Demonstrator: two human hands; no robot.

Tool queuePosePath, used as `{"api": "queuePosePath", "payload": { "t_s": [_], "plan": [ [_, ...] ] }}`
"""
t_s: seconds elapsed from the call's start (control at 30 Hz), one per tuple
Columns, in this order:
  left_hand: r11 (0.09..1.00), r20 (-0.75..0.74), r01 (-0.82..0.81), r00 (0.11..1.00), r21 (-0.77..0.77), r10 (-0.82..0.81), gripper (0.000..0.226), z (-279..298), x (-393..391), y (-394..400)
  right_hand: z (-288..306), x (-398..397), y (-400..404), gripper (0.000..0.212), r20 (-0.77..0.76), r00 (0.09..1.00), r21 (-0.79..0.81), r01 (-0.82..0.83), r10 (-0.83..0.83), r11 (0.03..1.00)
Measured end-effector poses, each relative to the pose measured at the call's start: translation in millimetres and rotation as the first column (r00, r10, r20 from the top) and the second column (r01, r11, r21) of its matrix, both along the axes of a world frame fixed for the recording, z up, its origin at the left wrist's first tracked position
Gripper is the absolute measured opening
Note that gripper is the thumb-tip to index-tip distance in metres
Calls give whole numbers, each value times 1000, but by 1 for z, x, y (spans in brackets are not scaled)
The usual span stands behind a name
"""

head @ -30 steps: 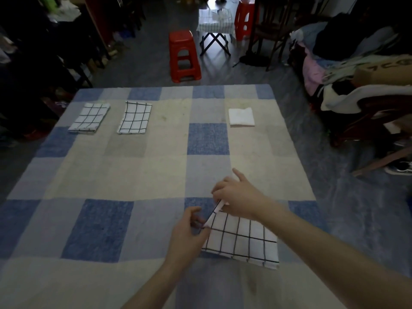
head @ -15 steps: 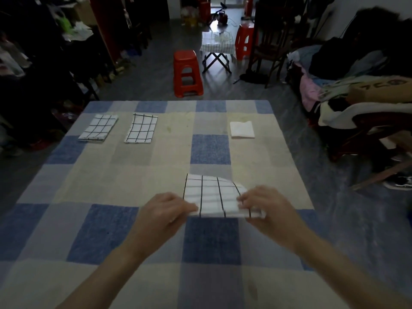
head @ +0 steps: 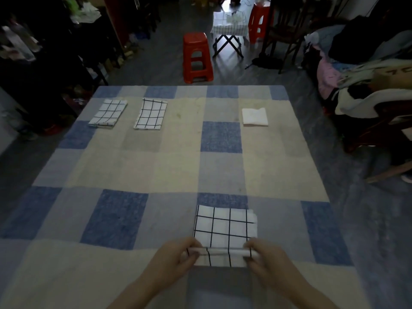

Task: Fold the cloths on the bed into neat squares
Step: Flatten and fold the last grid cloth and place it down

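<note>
Head view, dim light. A checked cloth point(head: 225, 227), white with a black grid, lies on the near part of the bed point(head: 156, 166), on the blue, grey and cream patchwork cover, a little right of centre. Its near edge is lifted and curled into a roll. The left hand point(head: 176, 259) pinches the left end of that roll, the right hand point(head: 266, 260) pinches the right end; both are closed on the fabric, fingers curled under, thumbs on top. The far part of the cloth lies flat on the cover. Along the far side of the bed: two folded checked cloths side by side at left, one with a finer grid point(head: 108, 112), one with a bolder grid point(head: 151, 114), close but not touching; a folded plain white cloth point(head: 254, 117) at right, well apart from them. The cover between the far cloths and the hands carries nothing. Beyond the bed, on the floor: a red plastic stool point(head: 197, 58), a small folding table point(head: 229, 30) draped with a checked cloth, a second red stool point(head: 258, 23) behind it. To the right, a heap of clothes point(head: 361, 70) on furniture. Left side too dark to make out.
</note>
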State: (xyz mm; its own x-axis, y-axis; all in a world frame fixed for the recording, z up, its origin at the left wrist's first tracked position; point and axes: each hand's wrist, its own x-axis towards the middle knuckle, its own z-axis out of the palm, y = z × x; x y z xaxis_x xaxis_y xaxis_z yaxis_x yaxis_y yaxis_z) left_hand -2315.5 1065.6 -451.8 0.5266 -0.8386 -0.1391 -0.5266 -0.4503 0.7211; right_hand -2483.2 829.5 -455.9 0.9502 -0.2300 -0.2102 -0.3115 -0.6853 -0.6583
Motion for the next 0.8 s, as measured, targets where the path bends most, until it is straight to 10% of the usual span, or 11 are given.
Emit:
{"api": "queuePosePath", "payload": {
  "t_s": [0.33,0.43,0.57,0.8],
  "plan": [
    [920,-157,-381,918,-90,364,41,-9,28,-66,-6,60,-8,40,-48,892,56,452,-449,890],
    [915,94,-382,914,-128,395,42,-19,20,-72,-12,64,-7,43,-55,859,24,510,-509,860],
    [996,471,-75,878,-40,85,47,-42,-3,-78,-19,63,0,54,-37,846,-45,530,-531,847],
    [979,478,66,865,192,-152,51,-63,-19,-77,-26,73,22,61,209,913,-376,406,-350,833]
  ]
}}
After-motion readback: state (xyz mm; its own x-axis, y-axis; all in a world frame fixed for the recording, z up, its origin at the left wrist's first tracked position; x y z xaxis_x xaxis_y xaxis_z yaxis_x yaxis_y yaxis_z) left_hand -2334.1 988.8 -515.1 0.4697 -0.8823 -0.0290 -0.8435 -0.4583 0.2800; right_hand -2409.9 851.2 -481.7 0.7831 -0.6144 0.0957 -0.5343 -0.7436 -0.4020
